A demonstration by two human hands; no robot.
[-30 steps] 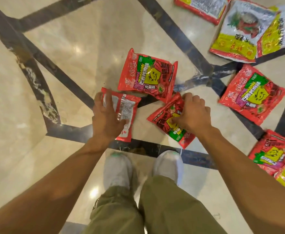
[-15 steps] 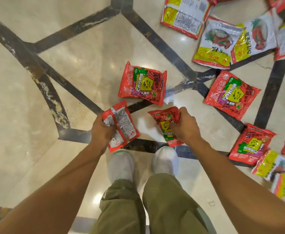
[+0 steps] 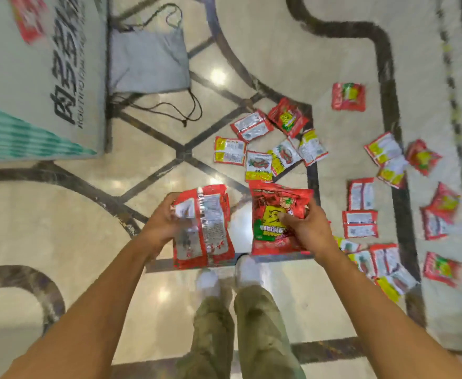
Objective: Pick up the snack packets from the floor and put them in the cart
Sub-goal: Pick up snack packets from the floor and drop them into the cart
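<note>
My left hand [image 3: 160, 225] grips a red snack packet [image 3: 205, 231] turned back side up, silver label showing. In my right hand [image 3: 310, 228] is another red snack packet [image 3: 275, 214], its yellow and green front facing me. Both packets are held well above the floor in front of my legs. Several more red and yellow packets [image 3: 257, 162] lie scattered on the marble floor ahead and to the right [image 3: 361, 224]. A white box-like thing with black lettering [image 3: 38, 77], possibly the cart, fills the upper left.
A grey drawstring bag [image 3: 147, 61] lies on the floor beside the white box. My white shoes [image 3: 247, 270] and olive trousers [image 3: 254, 332] are directly below the hands. Dark inlay lines [image 3: 388, 110] cross the pale marble floor.
Both hands closed on their packets and lifted them off the floor. The view rose and pulled back, bringing the white box, grey bag and many more packets into sight.
</note>
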